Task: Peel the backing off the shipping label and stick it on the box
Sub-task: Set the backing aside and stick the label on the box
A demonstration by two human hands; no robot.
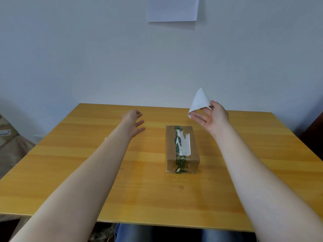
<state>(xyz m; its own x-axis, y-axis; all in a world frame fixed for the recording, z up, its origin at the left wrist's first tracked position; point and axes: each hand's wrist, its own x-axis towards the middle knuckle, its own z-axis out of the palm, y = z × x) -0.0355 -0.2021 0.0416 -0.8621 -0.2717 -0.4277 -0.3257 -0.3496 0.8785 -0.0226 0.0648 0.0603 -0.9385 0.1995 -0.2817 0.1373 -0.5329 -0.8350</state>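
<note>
A small brown cardboard box lies on the wooden table, right of centre, with green printed tape and torn white scraps along its top. My right hand is raised beyond the box, palm up, thumb and fingers pinching a white shipping label that curls upward into a cone shape. My left hand hovers over the table to the left of the box, fingers spread, holding nothing. Whether the backing is on the label cannot be told.
A white sheet of paper hangs on the pale wall behind the table. Cardboard boxes sit on the floor at the far left. My knees in jeans show under the table's near edge.
</note>
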